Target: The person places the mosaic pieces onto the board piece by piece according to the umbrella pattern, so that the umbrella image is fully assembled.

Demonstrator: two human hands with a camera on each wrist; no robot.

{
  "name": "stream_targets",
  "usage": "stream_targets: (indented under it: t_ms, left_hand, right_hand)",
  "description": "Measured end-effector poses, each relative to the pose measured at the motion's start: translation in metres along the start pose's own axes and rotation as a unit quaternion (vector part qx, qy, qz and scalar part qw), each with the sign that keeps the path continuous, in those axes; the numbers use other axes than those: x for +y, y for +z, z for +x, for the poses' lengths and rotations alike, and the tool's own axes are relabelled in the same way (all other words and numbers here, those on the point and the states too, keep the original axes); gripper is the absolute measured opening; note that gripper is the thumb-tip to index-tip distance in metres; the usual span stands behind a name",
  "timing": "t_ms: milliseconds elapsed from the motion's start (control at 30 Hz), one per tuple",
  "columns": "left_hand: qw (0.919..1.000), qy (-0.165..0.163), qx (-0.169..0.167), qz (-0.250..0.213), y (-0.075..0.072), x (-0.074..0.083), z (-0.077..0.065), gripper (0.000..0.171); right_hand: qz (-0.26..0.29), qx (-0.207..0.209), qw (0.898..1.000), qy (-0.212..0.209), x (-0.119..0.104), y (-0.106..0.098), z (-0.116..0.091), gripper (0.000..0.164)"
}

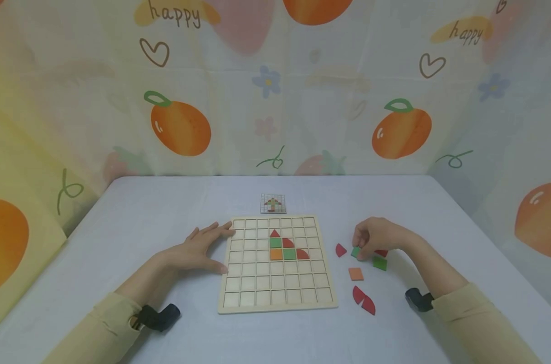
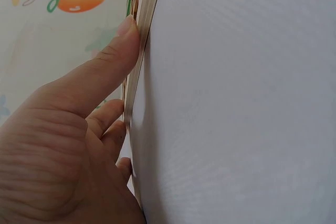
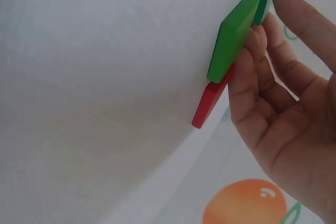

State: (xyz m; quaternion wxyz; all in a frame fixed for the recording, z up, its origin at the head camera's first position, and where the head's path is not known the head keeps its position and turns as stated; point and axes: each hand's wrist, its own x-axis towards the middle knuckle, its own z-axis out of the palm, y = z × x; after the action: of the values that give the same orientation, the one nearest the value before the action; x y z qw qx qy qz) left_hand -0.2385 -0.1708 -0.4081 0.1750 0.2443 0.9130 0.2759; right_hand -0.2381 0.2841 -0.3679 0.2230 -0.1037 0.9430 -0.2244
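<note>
A square wooden grid board [image 1: 252, 298] lies on the table with several coloured tiles grouped near its middle: a red triangle [image 1: 274, 233], green squares, red quarter-circles and an orange square [image 1: 276, 254]. My left hand [image 1: 195, 253] rests along the board's left edge, thumb and fingers spread; in the left wrist view the thumb [image 2: 113, 51] lies against the rim. Right of the board, my right hand [image 1: 377, 236] pinches a green square tile [image 1: 356, 252] between thumb and fingers, low at the table. Another green tile [image 3: 233, 40] and a red tile [image 3: 212, 100] lie beside those fingers.
A small pattern card [image 1: 272, 203] lies behind the board. Loose pieces are scattered to the right: a red quarter-circle [image 1: 341, 250], an orange square [image 1: 356, 274] and two more red quarter-circles [image 1: 369, 305] nearer the front. A printed cloth [image 1: 293, 126] hangs behind the table.
</note>
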Motion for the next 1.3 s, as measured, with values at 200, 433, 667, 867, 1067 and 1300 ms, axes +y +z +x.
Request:
stream_targets:
  t_ms: [200, 433, 667, 867, 1067, 1300]
  left_hand:
    - [1.0000, 0.000, 0.000, 0.002, 0.001, -0.002, 0.001, 0.091]
    - [1.0000, 0.001, -0.001, 0.002, 0.001, -0.002, 0.001, 0.091]
    - [1.0000, -0.002, -0.002, -0.004, 0.000, 0.000, 0.000, 0.091]
    - [1.0000, 0.000, -0.001, -0.006, 0.001, 0.000, -0.001, 0.092]
    - [1.0000, 0.001, 0.002, -0.002, 0.001, -0.001, 0.000, 0.092]
    - [1.0000, 0.002, 0.002, 0.000, 0.000, 0.000, 0.000, 0.092]
  right_hand:
    - [-0.006, 0.004, 1.000, 0.003, -0.002, 0.002, 0.001, 0.022]
    - [-0.002, 0.009, 1.000, 0.002, -0.004, 0.003, 0.000, 0.023]
    - [0.013, 0.010, 1.000, -0.014, -0.001, 0.002, 0.001, 0.017]
    - [0.001, 0.019, 1.000, -0.014, -0.005, -0.002, 0.004, 0.012]
    - [0.006, 0.037, 0.999, -0.037, -0.019, -0.005, 0.002, 0.010]
    - [0.023, 0.072, 0.992, -0.102, -0.043, 0.001, 0.000, 0.010]
